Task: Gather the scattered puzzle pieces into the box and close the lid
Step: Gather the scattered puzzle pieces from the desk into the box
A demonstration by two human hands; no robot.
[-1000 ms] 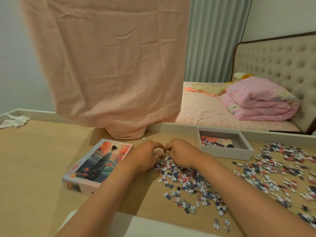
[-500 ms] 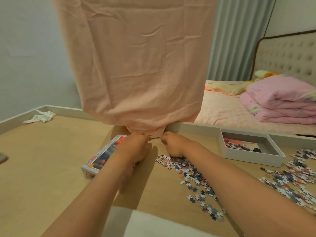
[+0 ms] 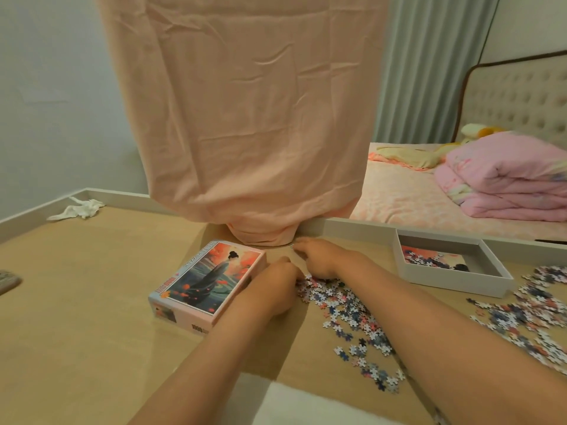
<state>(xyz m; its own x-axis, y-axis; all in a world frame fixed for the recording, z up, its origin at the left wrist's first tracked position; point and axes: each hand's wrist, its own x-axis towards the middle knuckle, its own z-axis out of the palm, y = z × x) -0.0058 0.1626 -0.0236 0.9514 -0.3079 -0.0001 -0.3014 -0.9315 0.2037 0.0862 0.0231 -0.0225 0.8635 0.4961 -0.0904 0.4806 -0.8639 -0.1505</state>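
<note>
Peach hanging cloth (image 3: 245, 118) drapes onto the tabletop (image 3: 92, 302), well left of the open box base (image 3: 454, 282); base holds a few pieces. Pictured lid (image 3: 208, 280) lies flat further left, long axis running away from the viewer. Near pile of puzzle pieces (image 3: 346, 305) sits between lid and base; second pile (image 3: 537, 311) is just right of the base. Left hand (image 3: 273, 286) curled, contents hidden. Right hand (image 3: 322, 259) has fingertips at a stray piece (image 3: 291, 246), pinch unclear. Base lies right of both hands; right hand is nearer.

Left grip (image 3: 277, 285), right grip (image 3: 322, 259): bare; forearms (image 3: 214, 357) bare to frame edge; white fabric (image 3: 306, 406) at bottom edge, unclear whether worn.
</note>
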